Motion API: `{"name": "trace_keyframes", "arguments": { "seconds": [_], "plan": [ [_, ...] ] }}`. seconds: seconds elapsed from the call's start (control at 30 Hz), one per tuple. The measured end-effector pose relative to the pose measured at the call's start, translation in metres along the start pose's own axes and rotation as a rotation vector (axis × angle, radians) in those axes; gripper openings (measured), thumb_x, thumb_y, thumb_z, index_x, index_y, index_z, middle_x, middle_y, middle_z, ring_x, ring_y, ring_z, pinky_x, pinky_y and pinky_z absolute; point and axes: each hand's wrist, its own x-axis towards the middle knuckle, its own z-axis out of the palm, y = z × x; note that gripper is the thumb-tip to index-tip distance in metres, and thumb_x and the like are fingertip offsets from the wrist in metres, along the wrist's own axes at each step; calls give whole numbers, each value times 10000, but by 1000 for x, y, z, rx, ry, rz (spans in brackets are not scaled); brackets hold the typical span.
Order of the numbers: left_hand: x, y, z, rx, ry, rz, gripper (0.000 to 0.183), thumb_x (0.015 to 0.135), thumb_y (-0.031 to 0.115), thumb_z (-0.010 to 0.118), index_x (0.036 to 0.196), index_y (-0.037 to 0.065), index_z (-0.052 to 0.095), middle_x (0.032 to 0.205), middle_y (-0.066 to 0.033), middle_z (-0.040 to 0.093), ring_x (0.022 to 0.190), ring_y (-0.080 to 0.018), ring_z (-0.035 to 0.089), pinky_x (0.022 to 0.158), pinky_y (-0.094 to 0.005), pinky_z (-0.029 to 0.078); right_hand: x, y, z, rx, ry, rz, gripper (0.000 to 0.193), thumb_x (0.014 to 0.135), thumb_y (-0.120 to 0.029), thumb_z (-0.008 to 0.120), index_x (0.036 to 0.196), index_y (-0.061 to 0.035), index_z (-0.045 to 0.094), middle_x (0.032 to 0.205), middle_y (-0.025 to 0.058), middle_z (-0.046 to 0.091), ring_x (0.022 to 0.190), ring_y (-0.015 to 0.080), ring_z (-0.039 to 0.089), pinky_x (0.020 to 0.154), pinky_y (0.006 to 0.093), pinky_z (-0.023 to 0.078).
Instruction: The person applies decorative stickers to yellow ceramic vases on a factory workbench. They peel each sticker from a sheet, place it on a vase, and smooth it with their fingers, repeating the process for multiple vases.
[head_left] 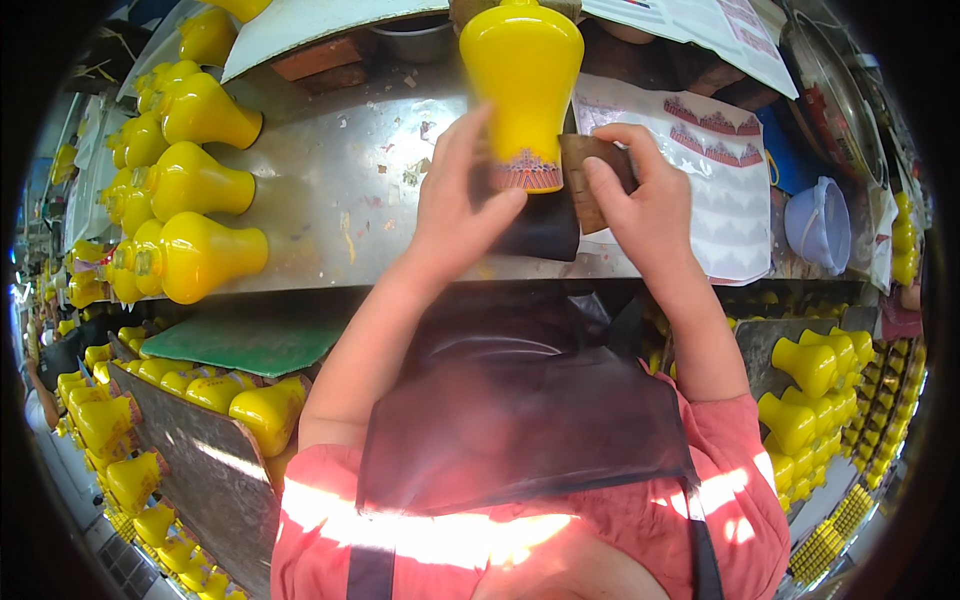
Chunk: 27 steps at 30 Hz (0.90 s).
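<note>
A glossy yellow vase lies on its side at the far middle of the bench, its narrower end toward me. A red-and-blue patterned decal band wraps that end. My left hand is beside the vase's left side, fingers stretched apart and slightly blurred, the thumb close to the decorated rim. Whether it touches the vase I cannot tell. My right hand grips a flat brown scraper-like piece between thumb and fingers, just right of the decal band. A dark pad lies beneath the near end.
Decal sheets are on the right of the metal bench, beside a pale blue bucket. Several yellow vases stand in rows at the left. Boards with more vases are below on both sides, near a green board.
</note>
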Motion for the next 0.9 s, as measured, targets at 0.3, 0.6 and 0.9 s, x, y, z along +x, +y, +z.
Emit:
{"name": "trace_keyframes", "arguments": {
  "seconds": [0.3, 0.6, 0.9],
  "plan": [
    [7, 10, 10, -14, 66, -84, 855, 781, 107, 732, 1557, 107, 373, 1481, -192, 409, 1245, -310, 511, 1062, -423, 469, 16, -6, -5, -182, -139, -133, 251, 898, -193, 748, 1123, -124, 660, 834, 157, 733, 752, 358, 737, 639, 384, 562],
    [9, 19, 21, 510, 145, 181, 952, 672, 145, 916, 1531, 177, 507, 1510, -198, 391, 1056, -308, 564, 1003, -417, 505, -1, 1, -10, 14, -126, 122, 260, 925, -154, 696, 1160, -53, 651, 918, 125, 739, 847, 212, 733, 746, 322, 550],
    [1, 0, 3, 220, -5, 101, 878, 798, 173, 834, 1549, 7, 410, 1497, -249, 496, 1349, -423, 522, 1123, -481, 419, -7, 43, -13, 450, -130, 392, 236, 1007, -162, 656, 1184, -19, 718, 1151, 24, 711, 1043, 103, 634, 936, 277, 503]
  ]
}}
